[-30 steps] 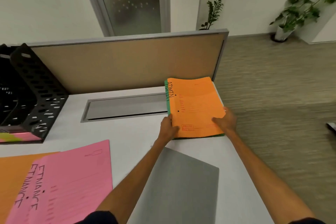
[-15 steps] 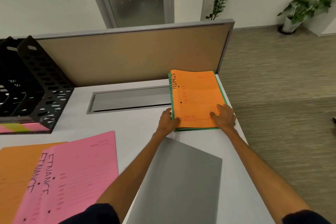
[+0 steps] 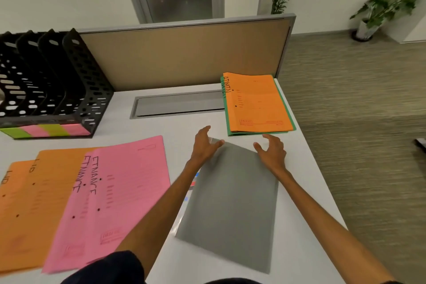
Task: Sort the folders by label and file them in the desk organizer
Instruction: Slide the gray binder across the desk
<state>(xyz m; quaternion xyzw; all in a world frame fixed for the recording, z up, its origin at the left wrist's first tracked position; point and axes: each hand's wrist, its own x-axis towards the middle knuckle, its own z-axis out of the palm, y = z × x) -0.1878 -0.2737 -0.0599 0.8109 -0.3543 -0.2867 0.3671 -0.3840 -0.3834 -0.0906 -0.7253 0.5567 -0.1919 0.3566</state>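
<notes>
An orange folder marked ADMIN (image 3: pixel 257 104) lies on a green folder (image 3: pixel 291 120) at the desk's far right corner, with no hand on it. My left hand (image 3: pixel 204 144) hovers at the top left corner of a grey folder (image 3: pixel 232 203) with fingers loosely spread, the thumb near the corner. Over the grey folder's top right edge is my right hand (image 3: pixel 270 151), fingers relaxed and holding nothing. Two pink folders marked FINANCE (image 3: pixel 119 193) overlap orange folders marked HR (image 3: pixel 32 200) at the left. The black desk organizer (image 3: pixel 53 85) stands at the back left.
A tan partition panel (image 3: pixel 184 53) runs along the desk's back edge. A grey cable tray cover (image 3: pixel 177 105) is set into the white desk (image 3: pixel 306 191). The desk's right edge drops to carpet. Pink and green labels (image 3: pixel 46 130) line the organizer's base.
Both hands have let go of the ADMIN stack and drawn back toward me onto the top of the grey folder. The camera has tilted down and left, revealing more of the organizer.
</notes>
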